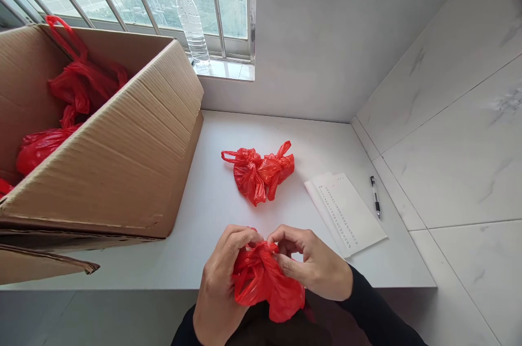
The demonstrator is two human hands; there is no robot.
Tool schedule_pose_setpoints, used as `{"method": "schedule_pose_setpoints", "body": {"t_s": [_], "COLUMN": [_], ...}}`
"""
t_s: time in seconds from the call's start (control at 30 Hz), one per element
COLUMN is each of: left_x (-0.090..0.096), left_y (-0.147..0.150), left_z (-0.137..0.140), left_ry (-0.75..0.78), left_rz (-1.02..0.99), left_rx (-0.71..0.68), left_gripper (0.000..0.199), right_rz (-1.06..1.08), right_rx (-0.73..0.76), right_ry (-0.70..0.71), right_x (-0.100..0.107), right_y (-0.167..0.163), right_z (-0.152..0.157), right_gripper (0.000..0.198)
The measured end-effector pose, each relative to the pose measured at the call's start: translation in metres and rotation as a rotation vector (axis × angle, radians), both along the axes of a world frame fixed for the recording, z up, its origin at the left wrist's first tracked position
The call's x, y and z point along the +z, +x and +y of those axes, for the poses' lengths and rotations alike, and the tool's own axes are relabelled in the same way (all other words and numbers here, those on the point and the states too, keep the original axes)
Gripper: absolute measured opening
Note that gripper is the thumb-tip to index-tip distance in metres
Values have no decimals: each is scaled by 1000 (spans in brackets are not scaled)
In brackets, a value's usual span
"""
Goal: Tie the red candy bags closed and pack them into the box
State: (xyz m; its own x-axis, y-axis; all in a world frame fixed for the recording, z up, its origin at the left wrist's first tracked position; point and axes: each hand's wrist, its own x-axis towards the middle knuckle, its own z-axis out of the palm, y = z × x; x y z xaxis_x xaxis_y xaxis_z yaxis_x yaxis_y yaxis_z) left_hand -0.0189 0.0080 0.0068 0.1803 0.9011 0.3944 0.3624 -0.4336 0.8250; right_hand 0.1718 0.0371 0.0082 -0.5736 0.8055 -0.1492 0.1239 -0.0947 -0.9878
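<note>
A crumpled red plastic bag (271,283) is between my two hands at the table's front edge. My left hand (224,280) grips its left side, thumb and fingers closed at the gathered top. With bent fingers, my right hand (312,264) pinches the bag's upper right part. What the bag contains is hidden. Just beyond my hands, another red plastic bag (261,172) lies on the white table (204,193), bunched up with two handle loops sticking out.
At the left stands a large open cardboard box (122,155) with several red bags (81,82) inside. Paper sheets (346,212) and a pen (375,197) lie at the right. A clear water bottle (191,22) stands on the windowsill by the barred window. A tiled wall (460,134) borders the right side.
</note>
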Motion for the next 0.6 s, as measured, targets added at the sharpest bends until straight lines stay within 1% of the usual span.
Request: {"method": "schedule_pose_setpoints", "body": {"t_s": [0.1,0.2,0.33,0.4,0.5,0.6], "left_x": [2,4,0,-3,-7,-14], "left_y": [-2,-6,-6,-4,-2,-11], "left_z": [0,-1,-4,-7,-11,-18], "left_ry": [-22,-55,-86,-73,-53,-81], "left_rz": [4,34,135,215,325,347], "left_rx": [-19,-96,-174,-144,-33,16], "left_gripper": [37,51,70,71,61,55], "right_rz": [19,65,75,52,43,53], "right_rx": [-59,-100,-169,-214,-291,-366], "right_ry": [13,10,12,39,61,77], "right_x": [1,3,3,3,1,-9], "right_y": [1,5,10,11,12,20], "right_z": [1,3,3,2,0,-2], "right_gripper": [10,17,21,20,20,20]}}
